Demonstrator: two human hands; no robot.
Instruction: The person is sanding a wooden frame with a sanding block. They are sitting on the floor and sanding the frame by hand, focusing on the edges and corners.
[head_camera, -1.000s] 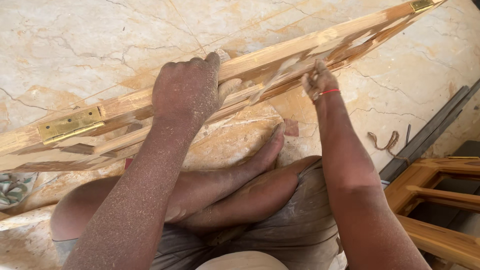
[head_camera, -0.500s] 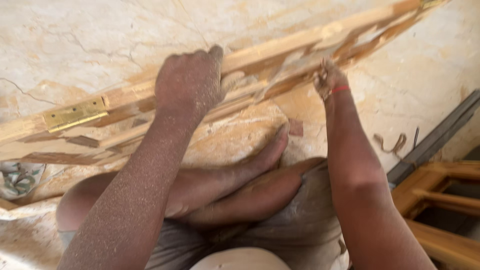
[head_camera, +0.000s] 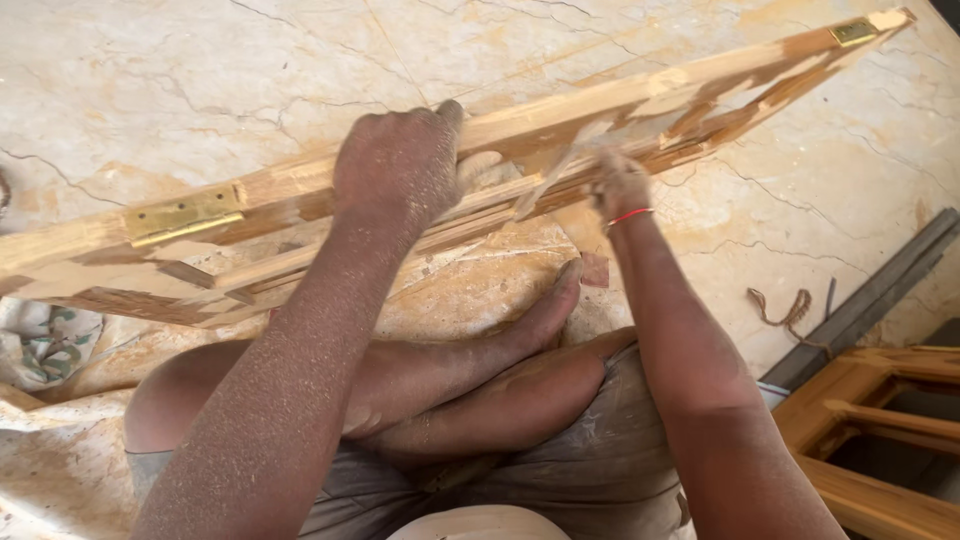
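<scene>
Frame (head_camera: 560, 120) of pale wood, long and slatted, lying slantwise across marble floor (head_camera: 200, 80), raised above crossed legs (head_camera: 450, 390). Left hand (head_camera: 400, 165) clamped over frame's near rail, about midway along, dusted with sawdust. Right hand (head_camera: 620, 185) just right of left hand, against frame's lower edge, fingers closed around something small, too blurred to tell what; red thread (head_camera: 630, 215) at wrist. Brass hinge (head_camera: 185, 213) on frame left of left hand; second hinge (head_camera: 853, 32) at frame's far right end. Cloth (head_camera: 45, 340) below frame's left end. Dark strip (head_camera: 870, 300) and cord (head_camera: 780, 305) well below frame's right end, wooden furniture (head_camera: 880, 430) beyond those, at lower right.
</scene>
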